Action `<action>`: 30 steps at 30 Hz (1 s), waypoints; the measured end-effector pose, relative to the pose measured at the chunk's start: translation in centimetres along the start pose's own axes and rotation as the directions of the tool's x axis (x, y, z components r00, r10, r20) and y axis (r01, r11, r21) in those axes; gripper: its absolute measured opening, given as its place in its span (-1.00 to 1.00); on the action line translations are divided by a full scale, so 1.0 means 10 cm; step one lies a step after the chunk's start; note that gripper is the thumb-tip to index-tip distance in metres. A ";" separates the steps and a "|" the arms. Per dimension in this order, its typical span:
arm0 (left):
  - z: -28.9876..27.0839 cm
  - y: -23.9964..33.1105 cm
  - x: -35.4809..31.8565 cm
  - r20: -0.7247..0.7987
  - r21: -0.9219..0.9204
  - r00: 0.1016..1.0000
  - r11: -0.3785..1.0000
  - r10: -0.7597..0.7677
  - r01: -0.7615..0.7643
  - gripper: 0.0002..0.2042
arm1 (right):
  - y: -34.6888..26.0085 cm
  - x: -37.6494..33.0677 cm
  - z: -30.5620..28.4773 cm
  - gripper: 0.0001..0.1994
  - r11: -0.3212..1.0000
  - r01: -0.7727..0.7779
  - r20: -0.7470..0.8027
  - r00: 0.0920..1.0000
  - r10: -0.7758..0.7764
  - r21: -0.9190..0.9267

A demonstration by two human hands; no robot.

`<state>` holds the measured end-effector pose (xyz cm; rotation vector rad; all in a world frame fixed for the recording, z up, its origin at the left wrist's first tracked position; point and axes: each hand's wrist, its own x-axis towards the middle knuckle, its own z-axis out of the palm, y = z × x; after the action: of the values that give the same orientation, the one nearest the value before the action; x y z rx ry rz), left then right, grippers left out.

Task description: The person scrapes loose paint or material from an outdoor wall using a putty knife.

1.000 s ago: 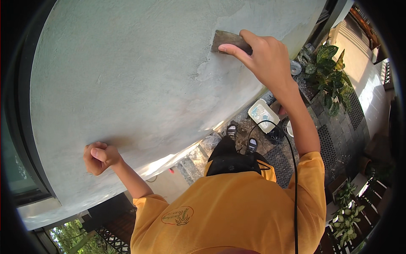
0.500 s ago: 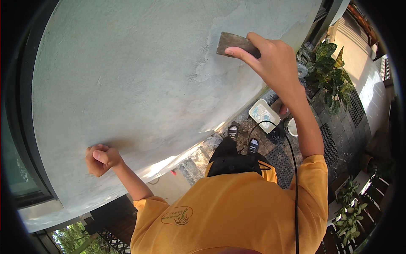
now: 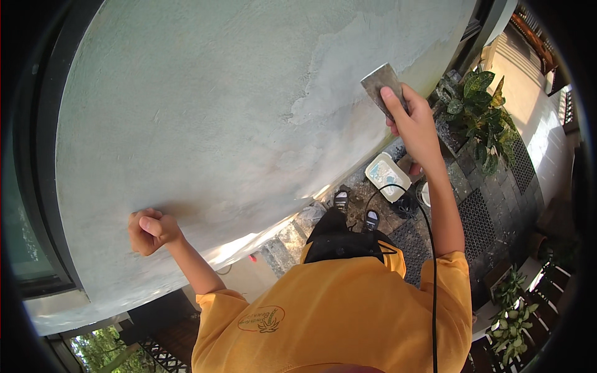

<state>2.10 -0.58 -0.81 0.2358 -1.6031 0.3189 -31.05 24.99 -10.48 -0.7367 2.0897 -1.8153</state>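
Observation:
My right hand (image 3: 418, 127) grips a flat, dull grey metal scraper blade (image 3: 377, 87), thumb on its near face and fingers curled behind. One corner points up and to the left, and the blade appears held off the wall. Behind it stretches a broad grey-green plastered wall (image 3: 205, 118), where a paler patch (image 3: 336, 81) has a ragged edge left of the blade. At the lower left my left hand (image 3: 152, 231) is closed in a fist beside the wall, its thumb over the fingers. Nothing sticks out of that fist.
On the paved floor stand a white rectangular tub (image 3: 377, 165) with pale bluish residue and a small white bucket (image 3: 425, 194). Leafy plants (image 3: 479, 93) grow at the right. A black cable (image 3: 432, 273) runs down past my right arm. A dark-framed window (image 3: 31, 236) borders the left.
My right hand has drawn back to the lower right with the scraper blade. The blade has turned, its corner now pointing upward. My left hand has stayed almost still.

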 end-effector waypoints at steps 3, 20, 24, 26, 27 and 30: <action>-0.05 -0.01 -0.01 0.007 -0.024 1.000 1.000 0.010 -0.010 -0.74 | 0.53 -0.35 -0.16 -0.82 0.977 -0.142 0.200 0.974 0.109 0.159; -0.07 -0.08 0.04 0.108 0.039 0.990 0.995 0.087 -0.092 -0.74 | 0.74 -0.79 -0.32 -0.79 0.929 -0.371 0.433 0.837 0.334 0.000; -0.32 -0.12 0.09 0.001 0.024 0.997 0.997 -0.074 0.074 -0.81 | 0.25 -0.47 -0.28 -0.72 0.996 -0.024 0.324 0.945 0.051 -0.086; -0.30 -0.19 0.10 -0.082 0.053 0.993 0.994 -0.088 0.092 -0.78 | 0.22 -0.30 -0.22 -0.69 0.985 0.103 0.295 0.954 -0.058 -0.139; -0.27 -0.21 0.08 -0.051 0.057 0.998 0.998 -0.036 0.039 -0.77 | 0.27 -0.20 -0.19 -0.67 0.958 0.248 0.277 0.939 -0.202 -0.141; -0.29 -0.23 0.09 0.006 0.130 0.995 0.987 0.096 -0.096 -0.75 | 0.21 -0.01 -0.14 -0.57 0.945 0.307 0.310 0.914 -0.260 -0.111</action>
<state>5.52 -1.66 0.37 0.2591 -1.5983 0.4992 -32.09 26.41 -12.32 -1.3278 2.0243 -1.5621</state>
